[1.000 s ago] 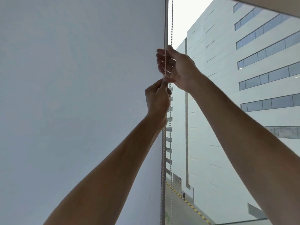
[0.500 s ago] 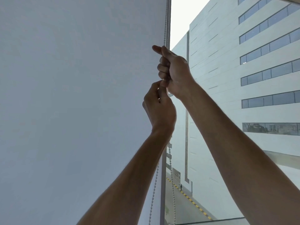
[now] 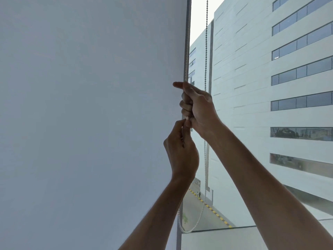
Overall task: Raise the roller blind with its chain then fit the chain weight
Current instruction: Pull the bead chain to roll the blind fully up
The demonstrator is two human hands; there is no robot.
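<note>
The plain pale grey-blue fabric roller blind [image 3: 86, 105] is one even tone with no print, and its right edge at three o'clock is a thin darker grey strip. The pale off-white beaded chain [image 3: 206, 51] shows as a string of small repeating dots. At one o'clock the sky [image 3: 198, 13] is a flat bright white. The large white panelled building [image 3: 252, 87] carries thin grey horizontal seams and rows of dark blue-grey window bands; lower bands hold green and brown reflections. At five o'clock the grey road [image 3: 200, 212] has a kerb striped in yellow and black.
</note>
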